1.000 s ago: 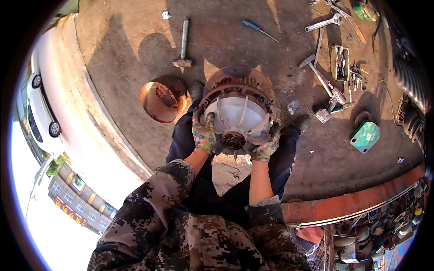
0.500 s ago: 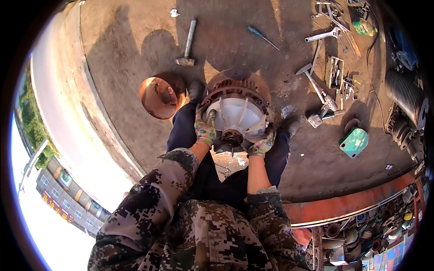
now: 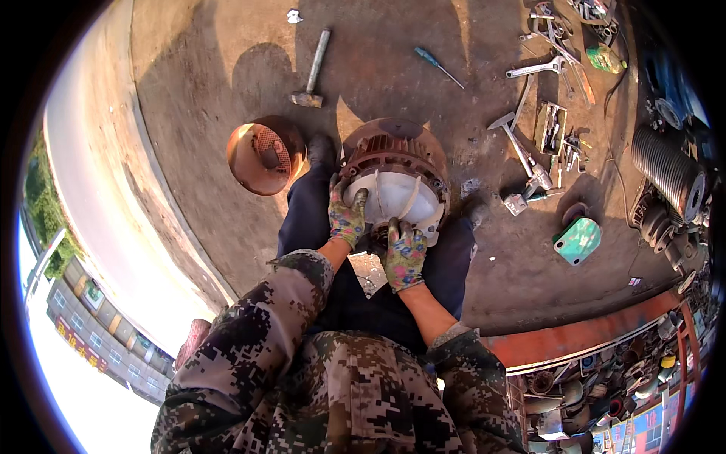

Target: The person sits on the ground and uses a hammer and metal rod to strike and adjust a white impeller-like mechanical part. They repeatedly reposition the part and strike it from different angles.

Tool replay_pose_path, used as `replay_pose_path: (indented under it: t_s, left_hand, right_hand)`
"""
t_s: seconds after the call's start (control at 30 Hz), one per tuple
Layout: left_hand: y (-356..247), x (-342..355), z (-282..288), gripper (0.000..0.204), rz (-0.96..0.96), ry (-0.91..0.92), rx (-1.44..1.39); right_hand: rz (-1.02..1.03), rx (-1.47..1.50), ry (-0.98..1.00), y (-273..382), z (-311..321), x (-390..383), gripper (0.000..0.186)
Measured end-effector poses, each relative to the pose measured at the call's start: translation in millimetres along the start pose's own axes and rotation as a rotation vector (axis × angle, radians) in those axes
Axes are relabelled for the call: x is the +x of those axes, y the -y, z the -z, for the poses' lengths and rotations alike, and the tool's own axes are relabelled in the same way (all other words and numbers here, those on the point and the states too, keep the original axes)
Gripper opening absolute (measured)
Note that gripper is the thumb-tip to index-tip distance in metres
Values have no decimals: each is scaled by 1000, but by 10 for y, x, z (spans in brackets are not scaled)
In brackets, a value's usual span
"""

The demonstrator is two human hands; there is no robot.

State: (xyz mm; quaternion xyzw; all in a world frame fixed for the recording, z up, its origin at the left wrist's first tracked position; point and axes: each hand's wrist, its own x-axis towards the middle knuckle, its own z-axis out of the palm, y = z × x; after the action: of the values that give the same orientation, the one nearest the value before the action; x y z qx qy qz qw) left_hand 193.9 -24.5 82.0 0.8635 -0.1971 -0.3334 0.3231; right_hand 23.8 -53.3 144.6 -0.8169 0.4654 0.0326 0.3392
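A rusty, finned electric motor [image 3: 389, 150] sits between my legs, its pale grey domed end cover [image 3: 393, 195] facing me. My left hand [image 3: 346, 216], in a floral work glove, grips the cover's left edge, the thumb lying over the pale surface. In a matching glove, my right hand [image 3: 405, 257] is at the near side of the cover, its fingers curled over the dark hub in the middle. That hub and the fan blades around it are mostly hidden by the glove.
Left of the motor stands an open rusty round cover [image 3: 261, 159], with a hammer [image 3: 314, 72] beyond it. A blue-handled screwdriver [image 3: 439, 66] lies farther out. To the right are wrenches [image 3: 535, 68], another hammer [image 3: 518, 147], a cordless power tool [image 3: 522, 200] and a green plate [image 3: 578, 240].
My right hand has left the cover's right edge and moved inward to the hub, covering it. My left hand stays on the left edge. The view has shifted slightly.
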Motion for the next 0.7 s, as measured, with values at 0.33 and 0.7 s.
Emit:
replay_pose_path:
  t_s: [0.33,0.7]
  left_hand:
    - [-55,-181,-127,52,-71,-9,131]
    - [-76,-93,-42,53,-10,25,100]
  right_hand:
    - [93,-87,11,-161,3,-109,47]
    - [99,78,13,-227,126,-67,36]
